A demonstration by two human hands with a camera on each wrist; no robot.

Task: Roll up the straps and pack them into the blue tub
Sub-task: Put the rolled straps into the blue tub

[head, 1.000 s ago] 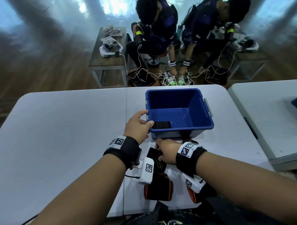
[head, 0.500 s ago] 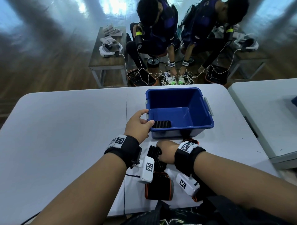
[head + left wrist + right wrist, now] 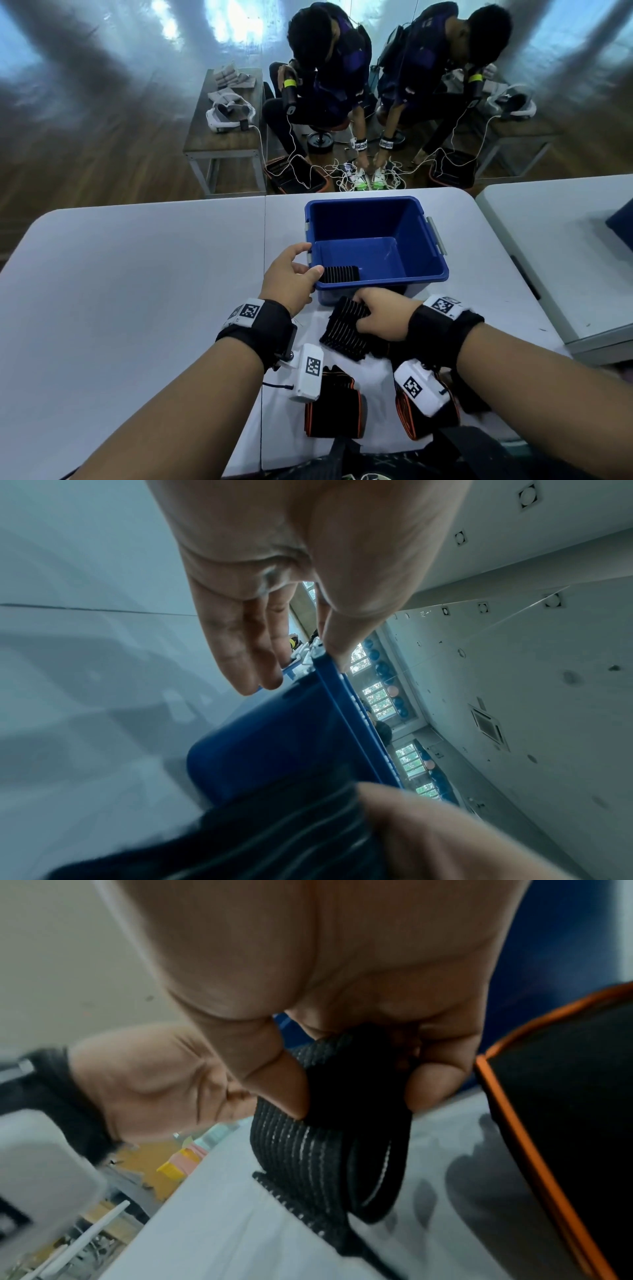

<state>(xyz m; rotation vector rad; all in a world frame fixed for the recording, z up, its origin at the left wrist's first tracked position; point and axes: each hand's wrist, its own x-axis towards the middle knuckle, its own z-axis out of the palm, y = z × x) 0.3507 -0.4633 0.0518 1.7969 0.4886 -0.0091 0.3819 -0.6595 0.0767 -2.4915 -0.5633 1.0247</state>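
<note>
While the blue tub (image 3: 376, 219) sits on the white table (image 3: 137, 274) at its far edge, one rolled black strap (image 3: 340, 274) already lies inside, in the near-left corner of the tub floor. Just in front of the tub's near wall, right hand (image 3: 380, 317) has a second ribbed black strap (image 3: 342, 329) pinched, thumb (image 3: 274, 1085) on one side, fingers (image 3: 431, 1085) curled round the other; the wrist view shows it folded in layers w/ a loose tail trailing onto the tabletop. Can't tell how tight the roll is. Left hand (image 3: 291, 277) is at the tub's near-left corner: thumb (image 3: 339, 645) on top of the rim, fingers (image 3: 246, 653) fairly straight down the outer wall, clamping the rim between them. Nearer the person, two more black straps w/ orange edging lie flat on the table: one (image 3: 334, 407) under the left wrist, one (image 3: 407, 418) partly hidden by the right wrist camera (image 3: 419, 387). Beyond the table, a mirrored wall shows a seated person (image 3: 329, 68) bent over cables (image 3: 363, 171) on the wood floor, plus a small side table (image 3: 222, 137) w/ a white headset (image 3: 229, 113) on it. Second white table (image 3: 565, 246) stands to the right.
</note>
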